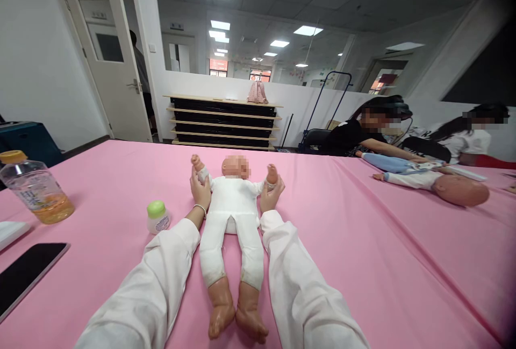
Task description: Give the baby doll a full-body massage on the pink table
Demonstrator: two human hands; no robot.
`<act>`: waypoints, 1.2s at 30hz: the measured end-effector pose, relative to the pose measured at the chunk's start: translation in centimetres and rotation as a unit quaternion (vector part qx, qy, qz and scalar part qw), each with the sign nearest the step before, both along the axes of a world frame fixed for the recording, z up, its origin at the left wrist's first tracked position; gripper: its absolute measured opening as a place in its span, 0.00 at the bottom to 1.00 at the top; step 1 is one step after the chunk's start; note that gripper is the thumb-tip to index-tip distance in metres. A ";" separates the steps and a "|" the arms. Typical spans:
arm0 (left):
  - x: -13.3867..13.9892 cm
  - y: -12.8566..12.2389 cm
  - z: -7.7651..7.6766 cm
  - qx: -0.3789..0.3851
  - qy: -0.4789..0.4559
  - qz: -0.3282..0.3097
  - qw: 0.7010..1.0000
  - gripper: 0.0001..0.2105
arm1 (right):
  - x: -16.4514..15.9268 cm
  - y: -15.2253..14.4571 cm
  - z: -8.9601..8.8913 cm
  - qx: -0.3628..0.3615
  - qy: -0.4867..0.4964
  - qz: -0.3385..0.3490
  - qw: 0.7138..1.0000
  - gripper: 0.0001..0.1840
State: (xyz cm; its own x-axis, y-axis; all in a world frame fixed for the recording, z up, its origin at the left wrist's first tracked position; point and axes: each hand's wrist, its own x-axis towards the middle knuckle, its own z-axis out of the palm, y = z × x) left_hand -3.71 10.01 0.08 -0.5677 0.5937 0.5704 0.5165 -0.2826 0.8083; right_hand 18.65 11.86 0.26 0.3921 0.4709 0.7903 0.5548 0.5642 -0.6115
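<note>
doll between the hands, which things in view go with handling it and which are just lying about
Part of the job: doll, held by the arms; left hand; right hand; pink cloth beneath.

Seemingly just lying about: bottle; phone; backpack; jar, untouched, use unclear.

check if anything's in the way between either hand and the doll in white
Nothing visible is: the left hand and the right hand each hold one arm of the doll directly. The nearest loose item, the green-lidded jar, stands outside the left wrist, not between hand and doll.
</note>
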 end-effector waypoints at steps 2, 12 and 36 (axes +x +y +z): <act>0.4 -0.2 0.4 -0.003 0.107 -0.029 0.994 0.28 | -0.6 0.0 -0.3 0.005 -0.117 0.046 0.992 0.23; 1.2 -0.8 1.4 -0.065 0.372 -0.041 0.925 0.23 | -0.7 0.1 -0.3 0.015 -0.358 0.107 0.928 0.22; -0.5 0.1 0.2 -0.073 -0.008 0.030 0.997 0.31 | 1.5 2.1 -1.6 -0.124 0.239 0.028 0.963 0.32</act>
State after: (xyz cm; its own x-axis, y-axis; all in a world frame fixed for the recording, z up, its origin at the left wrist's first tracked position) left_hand -4.20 10.10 0.30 -0.6126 0.6344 0.4714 0.5160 -0.1308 0.8465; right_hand 20.16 14.01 -1.31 0.6516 0.6527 0.3865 0.1499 0.3887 -0.9091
